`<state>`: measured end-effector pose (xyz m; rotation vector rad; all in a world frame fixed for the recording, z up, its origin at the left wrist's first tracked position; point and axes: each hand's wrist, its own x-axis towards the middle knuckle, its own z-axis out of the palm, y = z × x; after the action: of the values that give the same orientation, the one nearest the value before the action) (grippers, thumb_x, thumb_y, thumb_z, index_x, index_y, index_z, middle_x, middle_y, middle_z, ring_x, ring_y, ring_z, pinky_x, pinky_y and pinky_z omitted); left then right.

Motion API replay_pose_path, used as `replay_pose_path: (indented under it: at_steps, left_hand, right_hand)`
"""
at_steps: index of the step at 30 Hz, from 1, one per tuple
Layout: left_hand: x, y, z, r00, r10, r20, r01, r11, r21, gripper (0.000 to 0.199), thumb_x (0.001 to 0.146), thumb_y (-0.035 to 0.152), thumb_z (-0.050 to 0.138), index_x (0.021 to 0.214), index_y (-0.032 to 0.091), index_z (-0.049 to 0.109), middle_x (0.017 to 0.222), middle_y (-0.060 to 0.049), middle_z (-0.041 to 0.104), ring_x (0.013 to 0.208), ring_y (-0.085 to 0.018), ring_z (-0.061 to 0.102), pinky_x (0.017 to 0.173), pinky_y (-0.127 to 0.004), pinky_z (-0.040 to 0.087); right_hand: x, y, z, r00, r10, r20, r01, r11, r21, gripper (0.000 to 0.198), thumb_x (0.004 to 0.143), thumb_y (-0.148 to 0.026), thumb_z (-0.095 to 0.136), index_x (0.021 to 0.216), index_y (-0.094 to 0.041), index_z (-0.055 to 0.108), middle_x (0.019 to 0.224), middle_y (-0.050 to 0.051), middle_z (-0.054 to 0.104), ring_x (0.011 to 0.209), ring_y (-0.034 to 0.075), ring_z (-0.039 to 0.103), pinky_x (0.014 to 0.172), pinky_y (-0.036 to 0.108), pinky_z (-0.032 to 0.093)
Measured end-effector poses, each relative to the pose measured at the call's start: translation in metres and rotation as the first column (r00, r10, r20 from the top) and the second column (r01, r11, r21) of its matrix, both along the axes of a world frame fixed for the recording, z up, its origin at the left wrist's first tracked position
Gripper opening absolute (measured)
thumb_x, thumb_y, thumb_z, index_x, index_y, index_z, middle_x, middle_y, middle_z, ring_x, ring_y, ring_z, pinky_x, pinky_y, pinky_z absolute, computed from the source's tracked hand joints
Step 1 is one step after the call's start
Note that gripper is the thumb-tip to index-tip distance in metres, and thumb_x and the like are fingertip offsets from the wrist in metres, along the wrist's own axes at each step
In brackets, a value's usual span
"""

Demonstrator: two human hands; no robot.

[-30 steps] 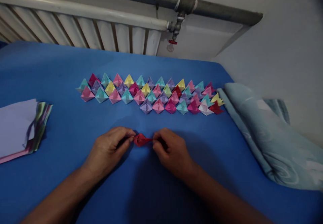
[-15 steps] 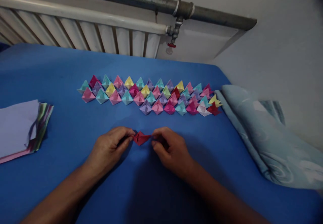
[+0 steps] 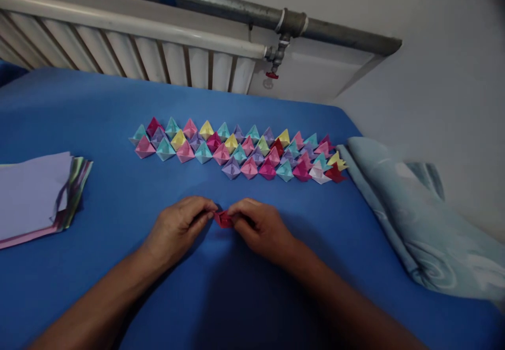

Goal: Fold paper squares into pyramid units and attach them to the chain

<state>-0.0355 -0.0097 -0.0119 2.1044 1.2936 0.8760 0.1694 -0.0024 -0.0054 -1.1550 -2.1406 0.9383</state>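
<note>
A small red origami boat (image 3: 223,219) is held between my two hands, just above the blue surface (image 3: 165,287). My left hand (image 3: 185,224) pinches its left tip between thumb and fingers. On the other side, my right hand (image 3: 256,226) grips the right part, and its fingertips cover much of that end. Beyond my hands, several folded paper boats (image 3: 231,168) in pink, teal, purple, yellow, red and white stand in close staggered rows.
At the left lies a stack of coloured paper (image 3: 33,195) with a lilac sheet on top. A folded light-blue cloth (image 3: 418,224) lies at the right. Behind the surface are a white radiator (image 3: 150,55), a metal pipe (image 3: 229,8) and a red-handled valve (image 3: 272,75).
My right hand has moved in along the red boat toward my left hand and covers more of its right side. The whole view has shifted slightly.
</note>
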Motion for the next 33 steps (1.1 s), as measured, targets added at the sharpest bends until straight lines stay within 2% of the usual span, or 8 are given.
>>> replay_pose_path:
  at_steps: [9,14,18,23,25,27,30,33]
  left_hand:
    - [0.003,0.000,-0.001,0.999,-0.026,0.019,0.027,0.999,-0.048,0.016,0.086,0.021,0.049,0.089,0.023,0.065,0.085,0.000,0.072,0.079,-0.014,0.067,0.075,-0.026,0.053]
    - [0.002,0.002,-0.002,0.999,-0.032,0.024,0.034,0.997,-0.076,0.015,0.085,0.020,0.050,0.088,0.022,0.064,0.084,0.001,0.071,0.079,-0.013,0.066,0.074,-0.025,0.052]
    - [0.001,0.005,-0.004,0.999,-0.038,0.034,0.041,0.995,-0.089,0.014,0.085,0.020,0.050,0.087,0.022,0.064,0.082,0.001,0.070,0.078,-0.013,0.066,0.072,-0.024,0.052]
    - [0.002,0.003,0.000,0.998,0.018,0.063,-0.009,0.989,-0.146,0.018,0.083,0.024,0.050,0.095,0.022,0.063,0.089,-0.001,0.070,0.083,-0.015,0.066,0.075,-0.028,0.053]
    - [0.002,0.000,0.006,0.992,0.111,0.053,-0.100,0.979,-0.178,0.019,0.080,0.029,0.052,0.095,0.020,0.061,0.086,-0.002,0.069,0.076,-0.016,0.066,0.068,-0.028,0.053]
    - [0.002,-0.004,0.013,0.984,0.178,-0.005,-0.175,0.960,-0.219,0.016,0.078,0.032,0.055,0.087,0.020,0.059,0.071,0.001,0.065,0.061,-0.014,0.062,0.057,-0.026,0.049]
    - [0.003,-0.009,0.019,0.981,0.156,-0.118,-0.183,0.945,-0.269,0.015,0.075,0.035,0.058,0.077,0.020,0.055,0.055,0.005,0.054,0.047,-0.011,0.050,0.047,-0.024,0.040]
    - [0.005,-0.011,0.019,0.975,0.116,-0.188,-0.162,0.954,-0.251,0.016,0.074,0.036,0.060,0.078,0.021,0.057,0.057,0.005,0.055,0.049,-0.012,0.050,0.048,-0.024,0.038]
  right_hand:
    - [-0.006,0.003,0.008,0.993,0.023,0.118,-0.016,0.998,-0.063,0.019,0.080,-0.005,0.052,0.073,-0.018,0.064,0.068,-0.002,0.059,0.068,0.011,0.054,0.065,0.023,0.039]
    - [-0.004,0.003,0.012,0.990,0.111,0.090,-0.105,0.992,-0.070,0.024,0.084,-0.004,0.049,0.082,-0.020,0.067,0.079,0.000,0.061,0.079,0.012,0.055,0.074,0.024,0.042]
    - [-0.006,0.000,0.015,0.972,0.150,0.179,-0.135,0.987,-0.092,0.027,0.085,-0.005,0.048,0.090,-0.020,0.069,0.076,-0.001,0.059,0.073,0.012,0.054,0.070,0.024,0.040]
    - [-0.012,-0.006,0.011,0.980,0.013,0.198,0.003,0.997,-0.082,0.017,0.087,-0.011,0.052,0.090,-0.018,0.068,0.076,0.001,0.060,0.073,0.013,0.054,0.067,0.024,0.039]
    - [-0.013,-0.007,0.008,0.981,-0.024,0.194,0.041,0.995,-0.086,0.014,0.086,-0.011,0.053,0.083,-0.017,0.065,0.076,0.000,0.059,0.071,0.012,0.054,0.066,0.024,0.038]
    - [-0.015,-0.008,0.006,0.984,-0.045,0.174,0.061,0.994,-0.089,0.013,0.085,-0.010,0.054,0.078,-0.018,0.062,0.076,-0.001,0.059,0.070,0.012,0.054,0.065,0.023,0.038]
    - [-0.017,-0.009,0.002,0.985,-0.126,0.120,0.135,0.988,-0.071,0.008,0.082,-0.011,0.057,0.078,-0.019,0.057,0.076,-0.001,0.059,0.071,0.012,0.054,0.065,0.023,0.039]
    - [-0.020,-0.009,-0.001,0.969,-0.224,0.101,0.230,0.971,-0.058,0.008,0.081,-0.015,0.059,0.088,-0.019,0.057,0.079,0.000,0.060,0.072,0.013,0.055,0.064,0.024,0.040]
